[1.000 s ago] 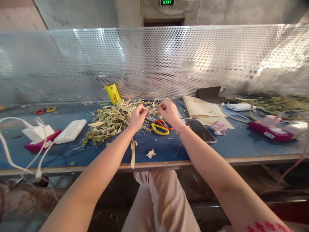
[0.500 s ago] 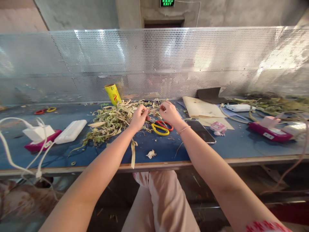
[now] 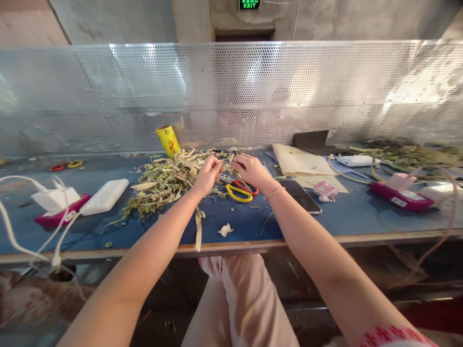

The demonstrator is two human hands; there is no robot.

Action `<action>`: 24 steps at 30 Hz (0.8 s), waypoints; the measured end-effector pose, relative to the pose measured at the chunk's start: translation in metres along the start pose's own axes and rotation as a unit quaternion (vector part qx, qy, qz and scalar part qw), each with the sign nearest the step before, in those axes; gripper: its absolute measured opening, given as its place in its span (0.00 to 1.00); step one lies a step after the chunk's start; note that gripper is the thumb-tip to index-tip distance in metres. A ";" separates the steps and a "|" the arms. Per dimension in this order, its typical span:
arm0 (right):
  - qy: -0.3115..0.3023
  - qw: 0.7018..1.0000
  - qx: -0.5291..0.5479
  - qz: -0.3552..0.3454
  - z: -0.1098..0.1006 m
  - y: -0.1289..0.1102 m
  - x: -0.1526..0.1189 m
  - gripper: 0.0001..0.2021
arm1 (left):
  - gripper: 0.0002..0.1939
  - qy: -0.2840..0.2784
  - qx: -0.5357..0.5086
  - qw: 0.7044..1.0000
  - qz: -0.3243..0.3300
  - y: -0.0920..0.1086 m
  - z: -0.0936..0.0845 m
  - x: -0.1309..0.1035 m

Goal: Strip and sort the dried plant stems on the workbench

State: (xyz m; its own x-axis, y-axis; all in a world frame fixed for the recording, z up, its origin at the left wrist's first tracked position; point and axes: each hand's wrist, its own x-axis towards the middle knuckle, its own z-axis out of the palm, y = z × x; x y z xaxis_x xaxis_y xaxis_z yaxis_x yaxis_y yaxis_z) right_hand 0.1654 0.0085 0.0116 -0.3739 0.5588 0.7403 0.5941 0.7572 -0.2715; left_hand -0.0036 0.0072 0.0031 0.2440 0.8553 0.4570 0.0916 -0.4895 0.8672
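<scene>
Over the right side of a heap of dried plant leaves and stalks (image 3: 164, 185), my left hand (image 3: 210, 174) is closed, fingertips pinched together. Across a small gap, my right hand (image 3: 250, 169) bends its fingers in a pinch toward the left. Whatever the fingertips hold is too small to make out. Just below the hands lie scissors with red and yellow handles (image 3: 239, 193), untouched on the blue table (image 3: 253, 226). A dry strip of leaf (image 3: 198, 229) hangs toward the table's front edge, and a pale dry scrap (image 3: 225, 230) lies near it.
A yellow tube (image 3: 168, 140) leans behind the heap. To the right are a phone (image 3: 300, 196), a small pink case (image 3: 325, 191) and brown paper (image 3: 302, 160). Power strips (image 3: 401, 197) with cables and a white power bank (image 3: 104, 196) flank the workspace. A perforated metal screen (image 3: 231, 91) stands behind.
My right hand has moved slightly left, closer to my left hand, its fingers reaching further toward it. The left hand stays nearly in place. The scissors and heap have not moved.
</scene>
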 end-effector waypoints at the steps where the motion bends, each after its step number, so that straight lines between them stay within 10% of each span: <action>1: -0.004 1.000 -0.008 -0.012 -0.001 0.000 0.000 0.10 | 0.09 0.007 -0.006 1.000 -0.016 0.002 0.000 0.000; 24: -0.044 0.995 -0.024 -0.081 -0.010 0.001 0.001 0.11 | 0.18 0.056 0.229 0.971 0.040 0.011 -0.015 0.003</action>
State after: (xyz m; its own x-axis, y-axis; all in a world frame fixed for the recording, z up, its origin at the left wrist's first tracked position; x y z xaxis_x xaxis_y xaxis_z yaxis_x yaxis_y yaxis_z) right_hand 0.1728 0.0061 0.0186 -0.5270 0.4607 0.7141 0.5546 0.8232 -0.1218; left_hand -0.0160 0.0073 0.0171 0.1640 0.8116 0.5607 0.5030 -0.5578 0.6602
